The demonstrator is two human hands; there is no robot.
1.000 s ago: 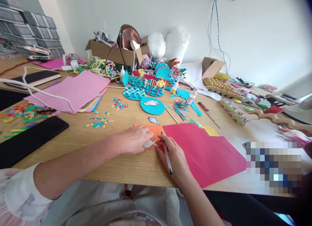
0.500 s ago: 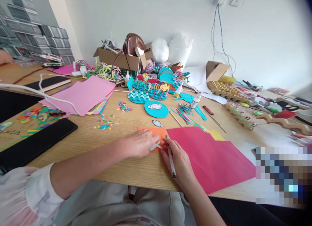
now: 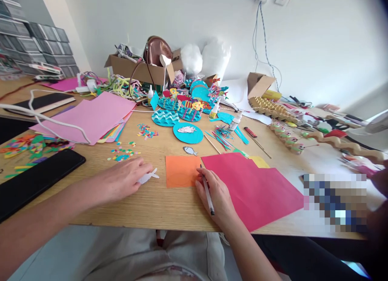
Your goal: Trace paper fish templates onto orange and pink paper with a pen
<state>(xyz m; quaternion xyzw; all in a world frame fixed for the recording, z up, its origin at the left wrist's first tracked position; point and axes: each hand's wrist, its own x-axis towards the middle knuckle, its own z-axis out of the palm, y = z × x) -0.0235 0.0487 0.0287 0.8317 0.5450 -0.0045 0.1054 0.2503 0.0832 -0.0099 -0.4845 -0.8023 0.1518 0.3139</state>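
My left hand (image 3: 125, 178) is closed on a white paper fish cutout (image 3: 149, 176), low over the table on the left of the orange paper (image 3: 179, 170). A faint curved pencil-like line shows on the orange sheet. A pen (image 3: 207, 195) is gripped in my right hand (image 3: 218, 194), its tip pointing away from me at the sheet's right edge. That hand's fingers touch the orange paper. Just beyond lies a grey fish cutout (image 3: 190, 151). To the right is a large red sheet (image 3: 242, 188), with a yellow piece (image 3: 260, 162) at its far edge.
A blue disc (image 3: 194, 136) bearing a paper fish lies farther back, near blue sea-themed crafts (image 3: 165, 117) and glue bottles (image 3: 235, 122). Pink paper (image 3: 87, 113), confetti dots (image 3: 124, 151) and a black phone (image 3: 42, 180) are at left. Egg-carton strips (image 3: 286, 137) lie at right.
My left hand has moved left off the orange paper, carrying the white fish cutout and uncovering a line on the sheet. My right hand stays at the sheet with the pen. The view has shifted slightly.
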